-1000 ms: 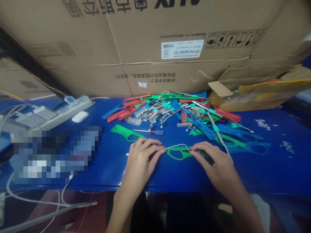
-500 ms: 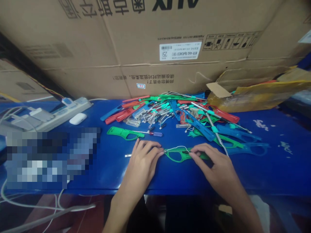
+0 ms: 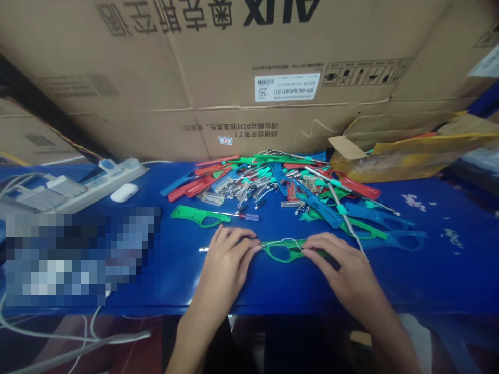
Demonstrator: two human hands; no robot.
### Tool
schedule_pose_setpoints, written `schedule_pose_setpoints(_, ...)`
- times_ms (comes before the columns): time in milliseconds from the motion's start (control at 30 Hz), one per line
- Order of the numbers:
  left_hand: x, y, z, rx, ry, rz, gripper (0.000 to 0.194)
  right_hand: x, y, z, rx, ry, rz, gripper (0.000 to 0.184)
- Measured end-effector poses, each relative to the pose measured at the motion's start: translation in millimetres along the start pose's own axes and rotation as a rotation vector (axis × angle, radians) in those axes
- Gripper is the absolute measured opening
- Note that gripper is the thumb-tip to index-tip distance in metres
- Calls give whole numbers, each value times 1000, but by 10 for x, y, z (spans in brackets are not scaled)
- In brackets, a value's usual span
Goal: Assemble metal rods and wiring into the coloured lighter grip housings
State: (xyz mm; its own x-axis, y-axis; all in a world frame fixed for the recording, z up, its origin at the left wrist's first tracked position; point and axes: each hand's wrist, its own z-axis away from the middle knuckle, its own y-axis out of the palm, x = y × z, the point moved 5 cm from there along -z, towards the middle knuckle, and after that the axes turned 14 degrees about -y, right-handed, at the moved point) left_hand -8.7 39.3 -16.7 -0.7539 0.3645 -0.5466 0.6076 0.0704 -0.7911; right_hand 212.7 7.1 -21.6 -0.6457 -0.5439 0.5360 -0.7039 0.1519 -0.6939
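Note:
A green lighter casing half with a trigger loop lies flat on the blue table between my hands. Along its upper edge a thin white wire runs from one hand to the other. My left hand pinches the casing's left end, its thumb and index finger closed. From under that hand pokes the tip of a silver metal tube. My right hand has its fingertips closed at a small dark part at the wire's right end, inside the casing. The fingers partly hide that part.
Behind lies a heap of red, blue and green casings, metal tubes and clear tanks. A screwdriver rests by another green casing half. Left are a power strip and white earbud case; a cardboard box stands behind.
The white wire now lies lower and closer to the green casing. My right fingertips have shifted slightly at the dark part; my left hand stays nearly in place.

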Motion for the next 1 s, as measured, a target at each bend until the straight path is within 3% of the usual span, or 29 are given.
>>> schedule_pose_setpoints(367, 42, 11, -17, -7, 21, 40, 17, 18, -12, -22, 22, -41, -5, 17)
schedule_pose_setpoints(767, 44, 14, -18, -8, 8, 67, 16, -9, 5, -36, 43, 14, -4, 17)
schedule_pose_setpoints(1000, 48, 23, -27, 14, 27, 71, 16, 45, 18, -60, 11, -69, 69, 20)
